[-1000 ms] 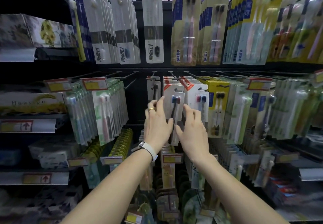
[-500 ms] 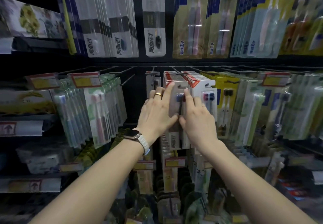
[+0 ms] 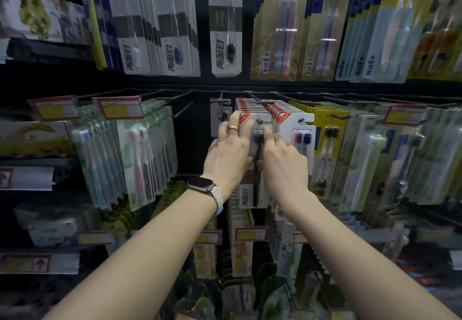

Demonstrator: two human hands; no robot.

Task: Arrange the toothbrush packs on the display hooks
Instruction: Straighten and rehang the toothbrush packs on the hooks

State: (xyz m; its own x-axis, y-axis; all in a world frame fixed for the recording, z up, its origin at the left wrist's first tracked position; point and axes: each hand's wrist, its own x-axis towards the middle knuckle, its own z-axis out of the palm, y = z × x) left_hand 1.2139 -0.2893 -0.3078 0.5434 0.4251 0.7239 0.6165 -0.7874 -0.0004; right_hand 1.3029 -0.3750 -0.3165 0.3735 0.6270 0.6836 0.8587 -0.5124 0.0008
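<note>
A white toothbrush pack with a dark-headed brush is upright in front of the middle row of white and red packs. Its hang hole sits at the tip of the display hook. My left hand, with a gold ring and a watch, grips the pack's left edge, fingers reaching up along it. On the pack's right side my right hand holds it, index finger lying up the front beside the brush head. The pack's lower end shows below my hands.
A second row of white and red packs hangs just right, then yellow packs. Green packs hang at left behind price tags. A near-empty hook stands left of my hands. More packs hang above and below.
Both hands have lifted the white pack up and forward to the hook's tip. The view has moved closer to the shelf.
</note>
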